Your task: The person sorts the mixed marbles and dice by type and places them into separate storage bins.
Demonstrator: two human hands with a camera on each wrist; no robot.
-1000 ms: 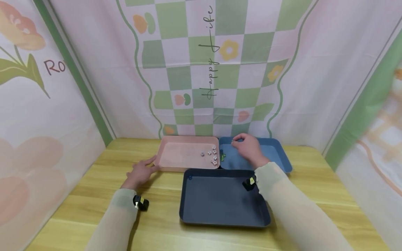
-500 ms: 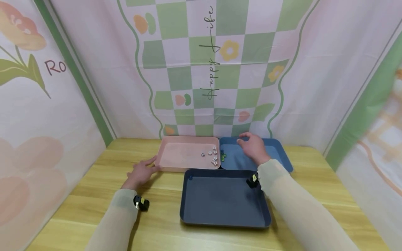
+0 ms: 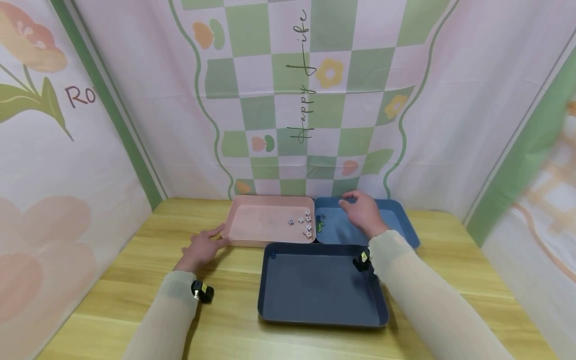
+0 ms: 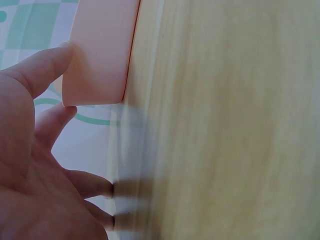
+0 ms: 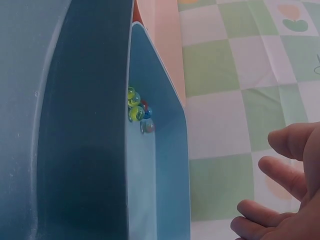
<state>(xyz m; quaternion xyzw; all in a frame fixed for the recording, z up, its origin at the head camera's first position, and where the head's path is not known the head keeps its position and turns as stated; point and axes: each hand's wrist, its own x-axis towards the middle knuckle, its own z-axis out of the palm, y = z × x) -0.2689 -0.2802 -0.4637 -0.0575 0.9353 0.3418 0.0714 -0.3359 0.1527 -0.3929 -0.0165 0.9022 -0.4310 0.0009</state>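
Note:
My left hand [image 3: 202, 248] rests at the near left corner of the pink tray [image 3: 256, 220]. In the left wrist view its thumb and index finger touch the tray's wall [image 4: 100, 55], with other fingertips down on the table. My right hand [image 3: 363, 214] hovers over the blue tray [image 3: 392, 222], fingers apart and holding nothing. Several glass marbles [image 5: 136, 112], yellow-green and blue, lie at that tray's left end; one paler marble [image 5: 148, 126] sits beside the cluster. Several white dice [image 3: 308, 231] lie toward the pink tray's right end.
A larger dark tray [image 3: 324, 290] stands in front of both, with one dark blue marble [image 3: 273, 255] in its far left corner. The wooden table [image 3: 225, 310] ends at a patterned cloth backdrop [image 3: 315, 115]. Each wrist carries a small black camera [image 3: 202, 291].
My right hand has let go of a small marble and drawn slightly right, fingers spreading. Another marble now shows beside the cluster in the blue tray. My left hand has stayed put.

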